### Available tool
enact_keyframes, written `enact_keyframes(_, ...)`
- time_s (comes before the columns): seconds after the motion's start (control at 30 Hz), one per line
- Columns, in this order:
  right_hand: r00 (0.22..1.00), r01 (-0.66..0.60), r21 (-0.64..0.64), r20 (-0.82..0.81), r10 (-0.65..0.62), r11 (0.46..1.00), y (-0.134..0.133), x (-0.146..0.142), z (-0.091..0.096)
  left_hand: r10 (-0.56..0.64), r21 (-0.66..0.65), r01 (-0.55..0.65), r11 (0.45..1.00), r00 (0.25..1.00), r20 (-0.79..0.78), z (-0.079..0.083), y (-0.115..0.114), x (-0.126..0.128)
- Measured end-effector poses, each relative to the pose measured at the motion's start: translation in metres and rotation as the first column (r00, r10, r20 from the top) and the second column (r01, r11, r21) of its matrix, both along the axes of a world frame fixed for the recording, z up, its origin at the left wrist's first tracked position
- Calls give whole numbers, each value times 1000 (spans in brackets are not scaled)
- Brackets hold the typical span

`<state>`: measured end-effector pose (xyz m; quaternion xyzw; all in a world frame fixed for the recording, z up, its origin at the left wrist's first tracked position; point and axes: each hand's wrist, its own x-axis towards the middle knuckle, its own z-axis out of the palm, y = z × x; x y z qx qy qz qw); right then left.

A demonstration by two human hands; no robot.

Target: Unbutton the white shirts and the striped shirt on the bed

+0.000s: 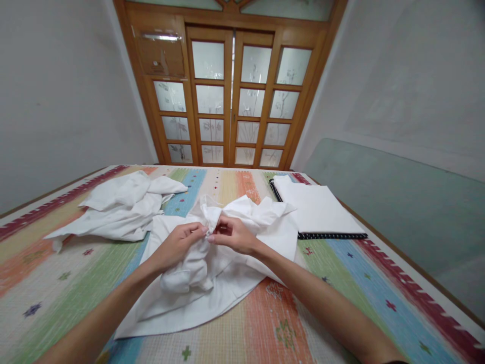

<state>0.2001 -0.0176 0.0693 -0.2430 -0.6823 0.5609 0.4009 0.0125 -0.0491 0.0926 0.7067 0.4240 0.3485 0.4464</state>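
A white shirt (242,263) lies spread and rumpled in front of me, part of it bunched up in the middle. My left hand (184,241) pinches a raised fold of it between thumb and fingers. From the other side my right hand (234,235) grips the same spot, thumb and fingertips nearly meeting those of the left. Between the fingertips is a small, pale, button-like detail, too small to make out for certain. The cloth above the fingers stands up in a peak.
A crumpled heap of white cloth (121,207) lies at the left. At the right a neatly folded white stack (322,207) rests on dark, patterned cloth (333,236). A striped, colourful tablecloth (273,323) covers the table. Behind stand wooden glass-paned doors (233,101).
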Motion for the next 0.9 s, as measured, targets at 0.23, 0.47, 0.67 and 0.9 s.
enact_keyframes(0.23, 950, 285, -67, -116, -291, 956, 15, 9, 11, 17, 93, -9, 996, 997, -78, 16, -3, -17)
enact_keyframes(0.47, 808, 475, -428, -133, -574, 769, 41, 24, 24, 46, 285, 17, 958, 976, -215, 33, -5, -46)
enact_keyframes(0.67, 750, 598, -336, -84, -656, 728, 55, 27, 34, 155, 455, -87, 886, 981, -114, 51, -13, -45)
enact_keyframes(0.9, 557, 830, 12, -73, -827, 558, 72, 21, 45, 344, 572, -246, 783, 936, -68, 58, -23, -17)
